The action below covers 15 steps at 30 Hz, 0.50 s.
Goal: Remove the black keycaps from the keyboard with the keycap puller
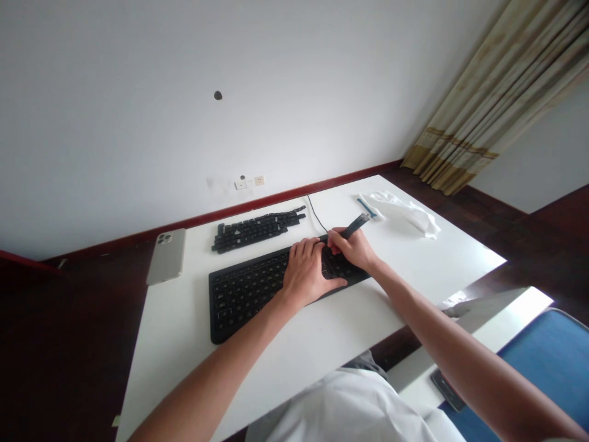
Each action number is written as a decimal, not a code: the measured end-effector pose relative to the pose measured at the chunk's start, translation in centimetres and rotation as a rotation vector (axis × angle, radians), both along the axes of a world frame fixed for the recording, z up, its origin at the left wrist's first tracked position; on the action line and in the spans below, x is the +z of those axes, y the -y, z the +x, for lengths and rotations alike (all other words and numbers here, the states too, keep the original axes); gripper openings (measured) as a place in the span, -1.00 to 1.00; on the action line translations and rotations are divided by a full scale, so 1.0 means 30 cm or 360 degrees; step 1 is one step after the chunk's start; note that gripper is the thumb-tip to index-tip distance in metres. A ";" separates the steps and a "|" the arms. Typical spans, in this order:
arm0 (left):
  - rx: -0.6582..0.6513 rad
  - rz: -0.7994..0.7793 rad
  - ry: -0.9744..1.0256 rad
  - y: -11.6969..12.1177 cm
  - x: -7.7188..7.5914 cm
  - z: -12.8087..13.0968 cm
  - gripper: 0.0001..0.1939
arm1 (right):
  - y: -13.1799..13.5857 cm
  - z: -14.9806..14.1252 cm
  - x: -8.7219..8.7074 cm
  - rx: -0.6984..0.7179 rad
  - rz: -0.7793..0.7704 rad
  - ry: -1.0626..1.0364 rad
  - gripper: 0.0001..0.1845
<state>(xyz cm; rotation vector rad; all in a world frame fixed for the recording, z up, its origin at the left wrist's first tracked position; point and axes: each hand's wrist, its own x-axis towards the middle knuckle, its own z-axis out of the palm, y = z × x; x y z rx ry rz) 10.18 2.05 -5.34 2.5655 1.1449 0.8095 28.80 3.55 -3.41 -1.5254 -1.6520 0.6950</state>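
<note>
A black keyboard (248, 288) lies on the white table with its keycaps off over the left part, showing rows of bare switches. My left hand (306, 267) rests palm down on its right half, thumb spread from the fingers. Just right of it, my right hand (352, 247) grips a slim black brush-like tool (356, 226), whose lighter end points up and away. The tool's lower end is hidden by my fingers over the keyboard's far right part. Behind the keyboard, loose black keycaps (257, 231) are laid out in rows.
A phone (166, 256) lies face down at the table's (184, 356) left edge. A black cable (316, 213) runs from the keyboard to the back edge. Right of my hands are a blue-handled tool (367, 207) and a crumpled white plastic bag or cloth (407, 213). A blue seat (547, 368) stands at lower right.
</note>
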 end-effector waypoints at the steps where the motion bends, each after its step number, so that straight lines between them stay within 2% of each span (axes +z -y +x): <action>1: 0.0002 -0.0001 -0.0003 0.000 -0.001 0.000 -0.17 | -0.001 0.003 -0.001 0.0032 -0.0010 -0.0051 -0.62; 7: -0.0018 0.0014 -0.0020 0.000 0.001 -0.003 -0.18 | -0.016 -0.004 -0.003 0.0018 -0.0014 -0.0169 -0.55; 13: -0.0030 -0.0015 -0.0113 -0.046 0.022 -0.009 -0.60 | -0.010 -0.012 -0.010 -0.0033 0.0013 -0.0220 -0.51; 15: -0.0019 -0.0027 -0.0159 -0.064 0.028 -0.003 -0.66 | -0.004 -0.012 -0.012 -0.0044 0.0036 -0.0222 -0.50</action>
